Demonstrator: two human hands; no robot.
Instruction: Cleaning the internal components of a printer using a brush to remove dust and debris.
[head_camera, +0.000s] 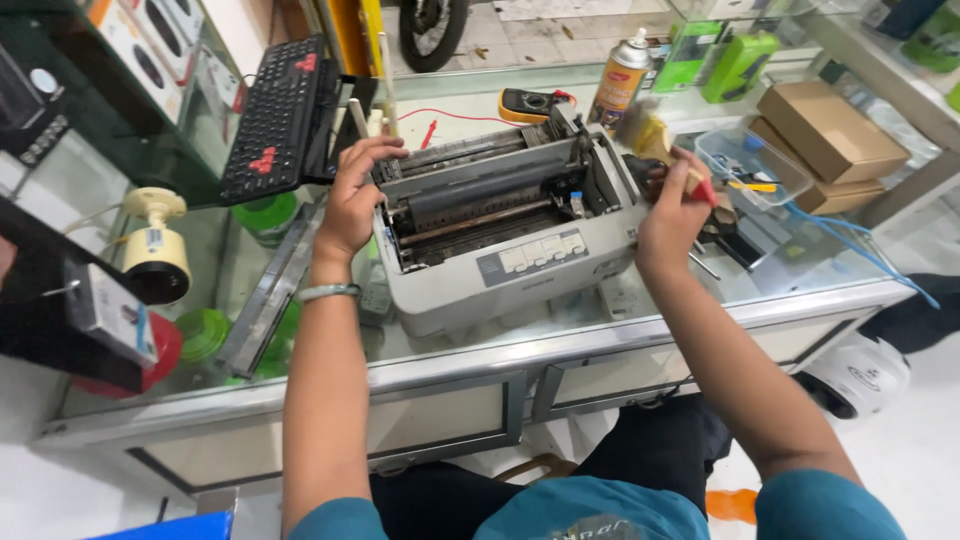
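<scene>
Grey printer (500, 225) sits open-topped on the glass counter (800, 290), roughly mid-counter, between the two hands. Rollers and dark inner frame exposed; a row of pale buttons on the front panel.

Left hand (352, 200): at the printer's rear left corner, fingers curled over the top edge of the housing, gripping it. A bangle on the wrist.

Right hand (672, 215): at the printer's right side, clenched around a brush (662, 140) with a red handle and pale bristles; bristles point up and away from the printer. Whether the palm touches the printer's side is not clear.

Hidden or unclear: the printer's right flank is covered by the right hand; the dark part behind that hand is too blurred to identify.

Around the printer: spray can (620, 78) and yellow multimeter (528, 103) behind it, black keyboard (280, 115) propped behind-left, clear plastic tray (755, 165) and cardboard boxes (830, 135) to the right, white camera (155, 245) far left.
</scene>
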